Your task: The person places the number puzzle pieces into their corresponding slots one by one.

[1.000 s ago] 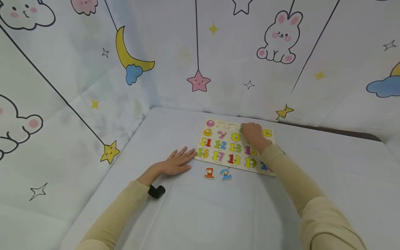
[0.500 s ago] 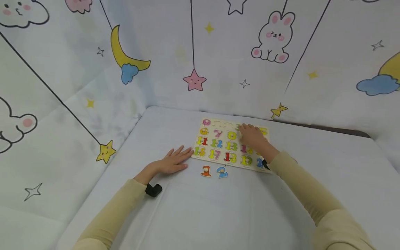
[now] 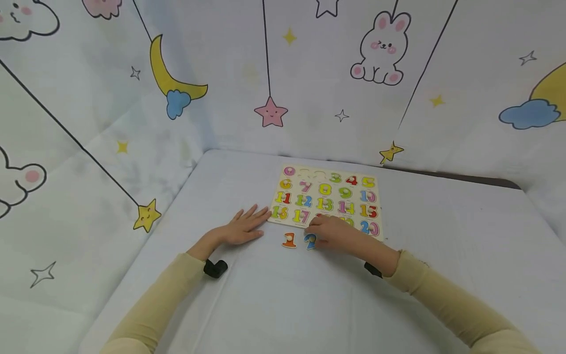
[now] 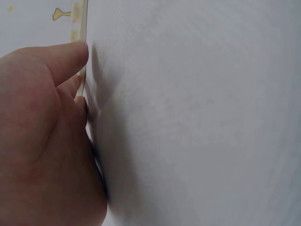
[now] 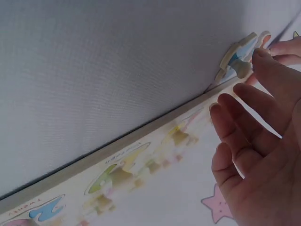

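Note:
A number puzzle board (image 3: 292, 186) lies on the table, filled with coloured numerals except for two bare outlines in its top row. My left hand (image 3: 243, 229) rests flat with fingers spread, fingertips at the board's lower left corner; in the left wrist view its thumb side (image 4: 42, 117) shows. Just below the board lie an orange number 1 piece (image 3: 289, 240) and a blue number 2 piece (image 3: 309, 241). Over the 2's right side hovers my right hand (image 3: 338, 235), thumb and index finger parted around its wooden knob (image 5: 242, 69), seemingly without gripping it.
A white cloth covers the table (image 3: 274, 305). Behind and to the left hang white sheets (image 3: 230, 64) printed with stars, a moon and a bunny. Dark camera mounts sit at the left wrist (image 3: 215, 268) and right wrist (image 3: 373, 269).
My right hand has left the green 3 in the board's top row, which now sits in place, and come down towards the blue 2. The left hand stays put.

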A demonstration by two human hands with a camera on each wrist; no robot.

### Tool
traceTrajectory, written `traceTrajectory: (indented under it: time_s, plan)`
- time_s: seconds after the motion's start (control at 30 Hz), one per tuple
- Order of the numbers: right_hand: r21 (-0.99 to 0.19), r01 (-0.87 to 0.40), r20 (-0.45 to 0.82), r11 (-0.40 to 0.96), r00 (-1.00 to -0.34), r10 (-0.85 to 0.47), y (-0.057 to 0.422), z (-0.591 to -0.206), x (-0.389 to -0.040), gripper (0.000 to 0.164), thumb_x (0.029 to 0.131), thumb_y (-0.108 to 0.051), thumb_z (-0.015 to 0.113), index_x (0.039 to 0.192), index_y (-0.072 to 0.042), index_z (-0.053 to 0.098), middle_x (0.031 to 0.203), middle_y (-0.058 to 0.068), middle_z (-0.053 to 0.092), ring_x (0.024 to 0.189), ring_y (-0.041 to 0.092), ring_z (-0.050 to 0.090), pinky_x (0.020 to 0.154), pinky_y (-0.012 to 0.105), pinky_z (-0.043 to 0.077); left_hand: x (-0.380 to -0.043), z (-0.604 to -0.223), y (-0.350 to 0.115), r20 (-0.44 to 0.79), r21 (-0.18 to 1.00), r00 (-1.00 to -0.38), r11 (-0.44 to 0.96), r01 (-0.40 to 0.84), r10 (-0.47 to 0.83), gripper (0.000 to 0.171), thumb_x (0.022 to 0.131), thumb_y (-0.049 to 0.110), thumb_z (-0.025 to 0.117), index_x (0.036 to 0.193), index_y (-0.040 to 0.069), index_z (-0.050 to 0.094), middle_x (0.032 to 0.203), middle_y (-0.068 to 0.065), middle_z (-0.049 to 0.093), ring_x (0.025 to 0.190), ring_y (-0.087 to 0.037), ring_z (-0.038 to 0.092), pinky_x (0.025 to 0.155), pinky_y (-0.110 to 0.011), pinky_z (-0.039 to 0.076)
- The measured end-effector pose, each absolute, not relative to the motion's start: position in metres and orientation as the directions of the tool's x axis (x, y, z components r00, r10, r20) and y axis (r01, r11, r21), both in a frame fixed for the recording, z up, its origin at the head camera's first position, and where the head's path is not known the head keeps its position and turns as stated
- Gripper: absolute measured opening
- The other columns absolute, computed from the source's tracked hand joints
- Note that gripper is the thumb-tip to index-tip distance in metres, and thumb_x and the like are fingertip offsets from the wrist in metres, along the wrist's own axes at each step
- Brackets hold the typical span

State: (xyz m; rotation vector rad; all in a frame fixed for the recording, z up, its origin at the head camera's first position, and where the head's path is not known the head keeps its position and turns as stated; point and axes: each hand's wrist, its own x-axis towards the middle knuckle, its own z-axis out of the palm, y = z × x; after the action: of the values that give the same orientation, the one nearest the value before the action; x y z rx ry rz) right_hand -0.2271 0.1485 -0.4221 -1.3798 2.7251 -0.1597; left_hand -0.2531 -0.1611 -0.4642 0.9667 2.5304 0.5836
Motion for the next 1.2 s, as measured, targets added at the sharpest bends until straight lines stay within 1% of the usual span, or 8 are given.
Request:
traceTrajectory:
  time_s: [0.2, 0.3, 0.4, 0.57, 0.73, 0.97, 1.07, 1.2]
  plan:
    - [-0.077, -0.820, -0.006, 0.567, -0.568, -0.823, 0.144, -0.432, -0.228, 0.025, 0.077, -0.019, 0.079, 0.099, -0.010, 0.069, 0.095, 0.001, 0.056, 0.085, 0.016, 0.053, 0.076, 0.030, 0.046, -0.250, -0.464, -0.162, -0.182, 0.505, -0.697, 0.674, 0.539, 0.694, 0.061, 0.101, 0.033, 0.039, 0.151, 0.012, 0.012, 0.156, -0.007, 0.005, 0.139, -0.029, -0.010, 0.104, -0.054, -0.007]
    - [-0.066, -0.808, -0.010, 0.586, -0.587, -0.810, 0.141, -0.432, -0.228, 0.027, 0.076, -0.020, 0.080, 0.098, -0.009, 0.068, 0.092, 0.000, 0.056, 0.083, 0.015, 0.053, 0.076, 0.030, 0.047, -0.250, -0.464, -0.162, -0.190, 0.500, -0.700, 0.682, 0.534, 0.688, 0.061, 0.101, 0.034, 0.039, 0.151, 0.013, 0.012, 0.156, -0.006, 0.004, 0.139, -0.028, -0.011, 0.105, -0.053, -0.007]
    - [-0.072, -0.777, -0.022, 0.625, -0.626, -0.780, 0.139, -0.433, -0.226, 0.030, 0.075, -0.022, 0.081, 0.097, -0.011, 0.064, 0.090, -0.003, 0.055, 0.083, 0.013, 0.053, 0.078, 0.030, 0.046, -0.251, -0.466, -0.163, -0.196, 0.497, -0.701, 0.686, 0.532, 0.686, 0.061, 0.101, 0.035, 0.039, 0.152, 0.014, 0.011, 0.156, -0.005, 0.003, 0.139, -0.027, -0.012, 0.105, -0.053, -0.007]
    - [-0.138, -0.715, -0.033, 0.685, -0.688, -0.725, 0.138, -0.435, -0.222, 0.033, 0.075, -0.022, 0.080, 0.092, -0.015, 0.053, 0.081, -0.007, 0.052, 0.075, 0.011, 0.050, 0.069, 0.025, 0.045, -0.251, -0.467, -0.164, -0.194, 0.503, -0.701, 0.683, 0.530, 0.687, 0.061, 0.101, 0.034, 0.039, 0.152, 0.014, 0.011, 0.156, -0.005, 0.003, 0.139, -0.027, -0.011, 0.105, -0.053, -0.007]
    - [-0.210, -0.669, -0.053, 0.713, -0.720, -0.691, 0.141, -0.433, -0.214, 0.032, 0.079, -0.019, 0.076, 0.092, -0.016, 0.047, 0.079, -0.009, 0.052, 0.071, 0.009, 0.049, 0.063, 0.021, 0.044, -0.251, -0.468, -0.164, -0.187, 0.509, -0.701, 0.678, 0.531, 0.689, 0.060, 0.101, 0.034, 0.039, 0.151, 0.014, 0.012, 0.156, -0.005, 0.004, 0.139, -0.027, -0.011, 0.105, -0.053, -0.007]
    - [-0.381, -0.638, -0.023, 0.669, -0.717, -0.697, 0.148, -0.424, -0.210, 0.022, 0.084, -0.010, 0.071, 0.088, -0.018, 0.051, 0.075, -0.011, 0.053, 0.070, 0.009, 0.050, 0.062, 0.021, 0.045, -0.252, -0.468, -0.163, -0.196, 0.502, -0.699, 0.683, 0.531, 0.688, 0.060, 0.102, 0.036, 0.037, 0.152, 0.016, 0.011, 0.156, -0.003, 0.003, 0.139, -0.024, -0.013, 0.105, -0.052, -0.008]
    - [-0.415, -0.640, -0.004, 0.647, -0.710, -0.704, 0.150, -0.422, -0.212, 0.017, 0.086, -0.009, 0.069, 0.087, -0.018, 0.055, 0.075, -0.011, 0.055, 0.069, 0.008, 0.050, 0.062, 0.020, 0.045, -0.253, -0.467, -0.163, -0.192, 0.500, -0.699, 0.681, 0.535, 0.689, 0.060, 0.102, 0.036, 0.037, 0.152, 0.016, 0.011, 0.156, -0.003, 0.003, 0.139, -0.024, -0.012, 0.105, -0.052, -0.008]
    - [-0.466, -0.612, -0.023, 0.639, -0.714, -0.700, 0.153, -0.420, -0.216, 0.013, 0.087, -0.008, 0.067, 0.087, -0.016, 0.058, 0.077, -0.011, 0.057, 0.068, 0.006, 0.052, 0.062, 0.019, 0.046, -0.253, -0.467, -0.162, -0.192, 0.491, -0.698, 0.683, 0.541, 0.690, 0.060, 0.102, 0.037, 0.037, 0.152, 0.016, 0.011, 0.156, -0.002, 0.002, 0.139, -0.023, -0.013, 0.105, -0.052, -0.007]
